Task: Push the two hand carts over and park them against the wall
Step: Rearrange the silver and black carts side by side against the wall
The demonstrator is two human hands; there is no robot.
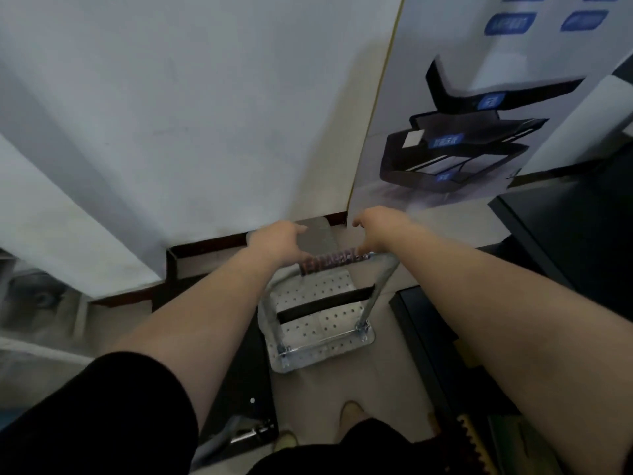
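A silver hand cart with a perforated deck (318,323) stands on the floor straight ahead, its far end close to the white wall (178,114) and dark baseboard. The upright handle has a dark red grip (332,260). My left hand (274,241) lies over the handle's left end, its fingers stretched forward and apart. My right hand (373,228) lies over the right end with loosely bent fingers, not wrapped around the bar. A black platform with a folded metal hinge (246,430), possibly the second cart, lies at the lower left beside my leg.
A large printed board (462,132) leans against the wall at the right. Black furniture (565,241) and a low black panel (428,330) crowd the right side. The wall steps outward at the left (68,234). My feet (349,413) stand on beige tiles behind the cart.
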